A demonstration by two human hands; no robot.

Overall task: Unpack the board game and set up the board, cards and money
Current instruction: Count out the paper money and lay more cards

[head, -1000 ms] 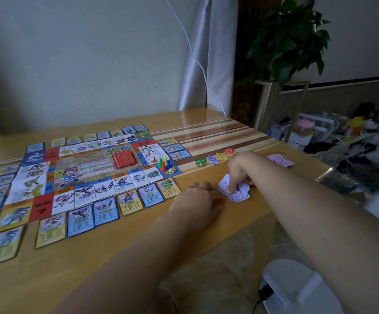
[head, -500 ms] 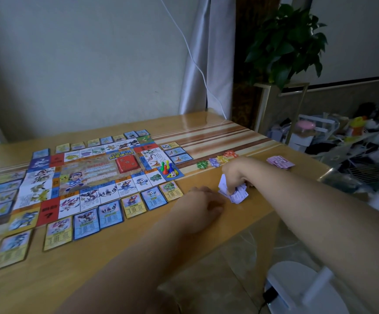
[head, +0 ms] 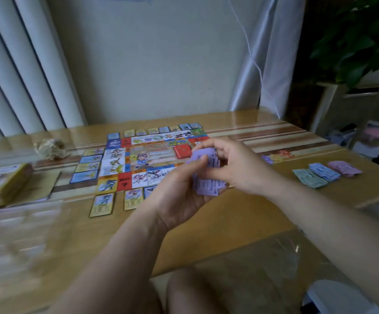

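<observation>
Both hands held up over the near part of the tabletop (head: 240, 218). Left hand (head: 179, 196) palm-up, fingers curled under a stack of purple notes (head: 209, 188), thumb pressed on top. Right hand (head: 238, 164) pinches the stack from its far side. Cards (head: 101, 203) lie in a row just beside the near edge of the board (head: 152, 156) (some hidden behind the hands). Board flat on the tabletop, red deck (head: 182, 151) on it. Right: three money piles (head: 323, 172) side by side. Left: yellow box (head: 0, 182), blurred

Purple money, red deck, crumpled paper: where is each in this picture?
purple money (head: 207, 185), head view, lower notes of the stack.
red deck (head: 180, 151), head view, its top face.
crumpled paper (head: 50, 148), head view, middle of the wad.
</observation>
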